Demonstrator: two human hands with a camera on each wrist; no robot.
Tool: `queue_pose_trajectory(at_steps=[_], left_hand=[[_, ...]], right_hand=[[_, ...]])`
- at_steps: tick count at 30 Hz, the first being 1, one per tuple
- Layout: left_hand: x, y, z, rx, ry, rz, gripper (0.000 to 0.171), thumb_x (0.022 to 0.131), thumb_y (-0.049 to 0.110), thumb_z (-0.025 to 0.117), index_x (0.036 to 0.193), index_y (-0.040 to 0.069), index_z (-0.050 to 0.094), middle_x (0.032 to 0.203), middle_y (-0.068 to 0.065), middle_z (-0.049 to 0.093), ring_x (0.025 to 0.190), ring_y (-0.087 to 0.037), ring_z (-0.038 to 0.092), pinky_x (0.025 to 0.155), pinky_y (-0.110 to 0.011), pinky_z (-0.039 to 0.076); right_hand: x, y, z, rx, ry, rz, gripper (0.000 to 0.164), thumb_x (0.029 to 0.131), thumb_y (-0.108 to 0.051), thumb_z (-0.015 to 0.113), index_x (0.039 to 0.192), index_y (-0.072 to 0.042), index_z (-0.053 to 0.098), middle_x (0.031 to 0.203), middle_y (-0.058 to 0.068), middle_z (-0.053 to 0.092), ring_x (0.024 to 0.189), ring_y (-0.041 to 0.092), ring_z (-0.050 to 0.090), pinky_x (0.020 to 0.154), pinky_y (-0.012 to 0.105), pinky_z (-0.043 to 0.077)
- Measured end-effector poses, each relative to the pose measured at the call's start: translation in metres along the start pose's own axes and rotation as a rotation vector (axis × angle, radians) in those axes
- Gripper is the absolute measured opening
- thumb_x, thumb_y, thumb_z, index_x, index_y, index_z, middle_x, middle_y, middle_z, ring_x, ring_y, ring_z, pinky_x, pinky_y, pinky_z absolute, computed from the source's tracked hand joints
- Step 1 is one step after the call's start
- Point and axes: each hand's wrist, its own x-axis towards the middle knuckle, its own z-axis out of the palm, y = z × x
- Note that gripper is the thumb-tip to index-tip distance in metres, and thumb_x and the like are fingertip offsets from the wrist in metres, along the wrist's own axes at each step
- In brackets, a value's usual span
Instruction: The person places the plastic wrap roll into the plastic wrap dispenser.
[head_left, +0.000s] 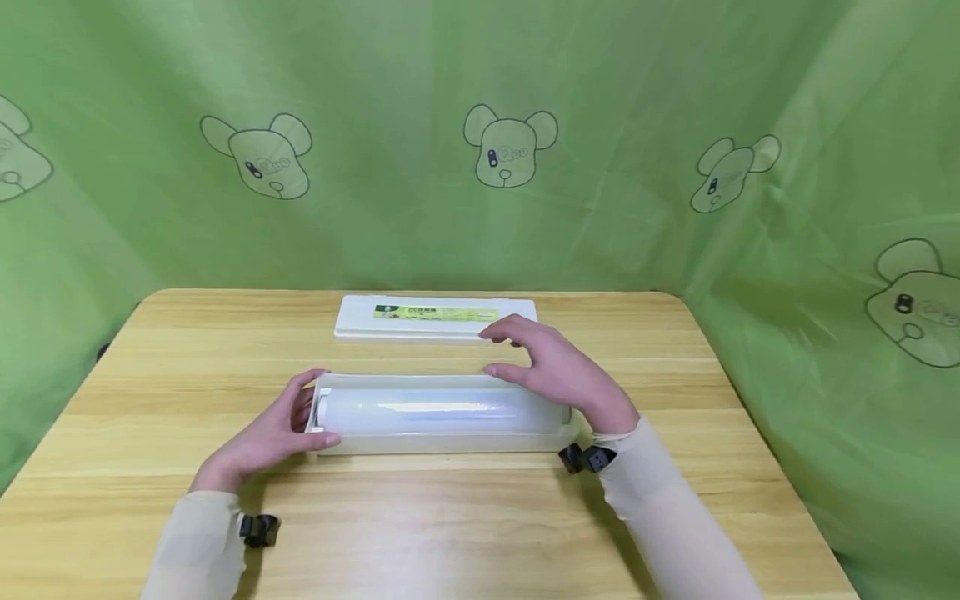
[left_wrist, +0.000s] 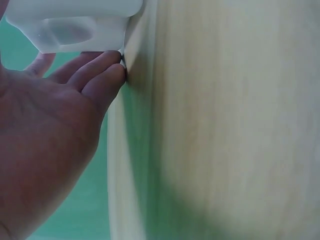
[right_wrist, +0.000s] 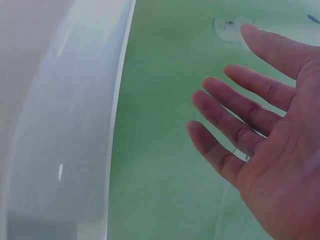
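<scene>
A roll of clear cling film lies in a long white plastic box on the table. My left hand grips the box's left end, thumb on the front wall and fingers round the back corner. In the left wrist view, the fingertips sit low against the box's end wall, close to the tabletop. Over the box's right part hovers my right hand, fingers spread and holding nothing. The right wrist view shows its palm and loose fingers apart from the film roll.
Behind the box lies its white lid, with a green and yellow label. The wooden table ends at a green curtain printed with bear heads, which also runs along the sides.
</scene>
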Motion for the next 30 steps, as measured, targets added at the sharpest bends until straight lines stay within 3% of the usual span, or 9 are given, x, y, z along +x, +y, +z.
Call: queue_pose_trajectory(at_steps=[14,30], left_hand=[[0.001,0.001,-0.001,0.009,-0.003,-0.006,0.096,0.083,0.017,0.08,0.153,0.009,0.013,0.151,-0.028,0.032,0.136,-0.044,0.034,0.109,-0.054,0.031],[0.003,-0.003,-0.001,0.006,0.0,-0.015,0.096,0.083,0.018,0.08,0.153,0.011,0.014,0.151,-0.028,0.032,0.136,-0.044,0.034,0.11,-0.055,0.03]], right_hand=[[0.0,0.047,-0.025,0.114,0.073,0.112,0.056,0.092,-0.028,0.072,0.138,-0.004,0.051,0.139,0.009,0.052,0.127,0.03,0.047,0.107,0.048,0.038],[0.013,0.097,-0.02,0.182,0.061,0.217,0.072,0.086,-0.026,0.078,0.144,-0.002,0.043,0.144,0.014,0.043,0.132,0.036,0.039,0.112,0.05,0.031]])
